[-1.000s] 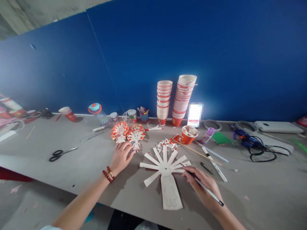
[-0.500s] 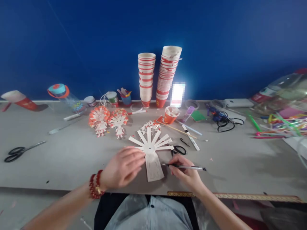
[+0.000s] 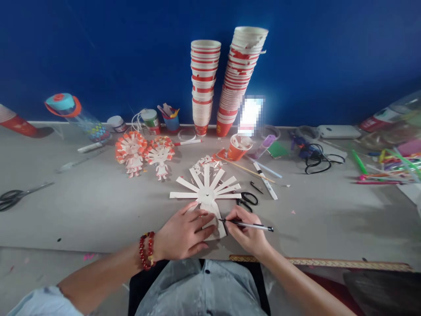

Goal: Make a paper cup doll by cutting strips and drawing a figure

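A white paper cutout (image 3: 206, 195) lies on the table in front of me, with strips fanned out from a round centre and a wider panel pointing toward me. My left hand (image 3: 188, 231) rests flat over that panel, fingers stretched, covering much of it. In my right hand (image 3: 247, 230) is a pen (image 3: 252, 225), pinched between thumb and fingers, its tip at the panel's right edge. Whether the tip touches the paper I cannot tell. Black-handled scissors (image 3: 247, 199) lie just beyond my right hand, partly beneath a strip.
Two tall stacks of paper cups (image 3: 205, 83) stand by the blue wall. Finished-looking paper figures (image 3: 131, 153) lie left of centre. A red cup of scraps (image 3: 239, 148), a marker (image 3: 265, 182) and a glue gun (image 3: 304, 147) lie to the right. More scissors (image 3: 19, 196) are far left.
My left hand has moved right and down onto the cutout's panel. My right hand has brought the pen tip to the panel's edge. The camera view has tilted down slightly.
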The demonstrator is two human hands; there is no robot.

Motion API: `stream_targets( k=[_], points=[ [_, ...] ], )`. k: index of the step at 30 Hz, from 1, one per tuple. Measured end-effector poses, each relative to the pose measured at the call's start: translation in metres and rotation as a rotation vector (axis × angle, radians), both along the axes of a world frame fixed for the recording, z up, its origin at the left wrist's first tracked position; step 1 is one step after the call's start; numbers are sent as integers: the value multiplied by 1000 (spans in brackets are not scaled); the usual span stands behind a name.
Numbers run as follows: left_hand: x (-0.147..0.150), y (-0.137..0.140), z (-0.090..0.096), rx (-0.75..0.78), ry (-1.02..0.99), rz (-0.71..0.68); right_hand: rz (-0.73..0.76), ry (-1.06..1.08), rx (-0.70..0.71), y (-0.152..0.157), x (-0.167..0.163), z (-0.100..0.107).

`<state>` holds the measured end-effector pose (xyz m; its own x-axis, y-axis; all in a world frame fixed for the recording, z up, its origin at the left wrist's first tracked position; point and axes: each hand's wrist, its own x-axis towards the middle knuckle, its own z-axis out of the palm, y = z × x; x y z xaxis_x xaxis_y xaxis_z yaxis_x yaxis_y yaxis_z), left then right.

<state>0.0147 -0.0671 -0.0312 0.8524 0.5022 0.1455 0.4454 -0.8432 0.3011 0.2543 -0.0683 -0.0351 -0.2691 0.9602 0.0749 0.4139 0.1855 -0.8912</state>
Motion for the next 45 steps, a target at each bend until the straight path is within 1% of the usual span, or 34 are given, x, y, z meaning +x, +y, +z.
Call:
stream_targets(
  k=[9, 16, 28, 35, 45],
  points=[
    [0, 3, -3, 1, -41, -4, 34, -72, 85, 1, 1, -2],
    [0, 4, -3, -8, -44, -2, 28, -84, 70, 1, 0, -3],
    [0, 4, -1, 15, -58, 0, 27, -123, 103, 2, -1, -5],
    [1, 4, 0, -3, -52, 5, 32, -148, 90, 2, -1, -2],
    [1, 5, 0, -17, -52, 0, 29, -159, 112, 2, -2, -2]
  ],
)
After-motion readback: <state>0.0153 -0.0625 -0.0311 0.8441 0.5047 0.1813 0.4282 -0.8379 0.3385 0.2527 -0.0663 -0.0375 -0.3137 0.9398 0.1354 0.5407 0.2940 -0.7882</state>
